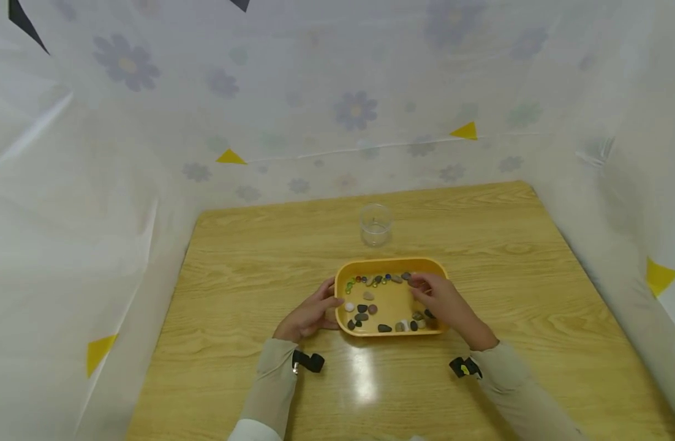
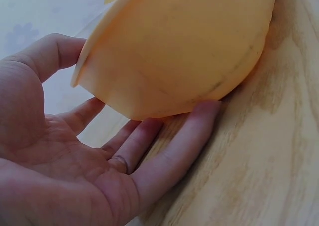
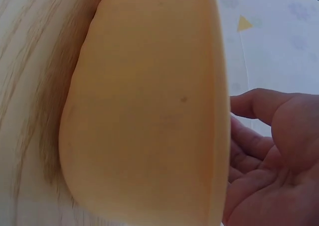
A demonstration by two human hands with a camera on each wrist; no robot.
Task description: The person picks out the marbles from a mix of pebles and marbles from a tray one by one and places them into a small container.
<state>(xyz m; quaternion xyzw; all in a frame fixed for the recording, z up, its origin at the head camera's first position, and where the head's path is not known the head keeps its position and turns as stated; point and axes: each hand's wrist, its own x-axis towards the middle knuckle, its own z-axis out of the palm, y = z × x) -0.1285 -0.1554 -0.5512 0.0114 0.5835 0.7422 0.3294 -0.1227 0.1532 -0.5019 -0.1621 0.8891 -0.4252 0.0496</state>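
Note:
A yellow plastic tray (image 1: 370, 267) sits on the wooden table, with small stones and glass beads lying in it. My left hand (image 1: 311, 311) grips the tray's left end. In the left wrist view the thumb lies on the rim and the fingers curl under the tray wall (image 2: 174, 52). My right hand (image 1: 439, 300) reaches over the right end into the tray, fingers bent. Its fingertips are beside a dark grey stone (image 1: 406, 275) at the back wall. The tray wall (image 3: 144, 106) hides these fingertips in the right wrist view, so whether they pinch anything is unclear.
Behind the tray stands a clear round container (image 1: 375, 226). Green beads (image 1: 349, 286) and other stones line the back left; dark stones (image 1: 384, 328) lie along the front. White flowered sheeting (image 1: 293, 98) surrounds the table (image 1: 249, 257) at the back and sides.

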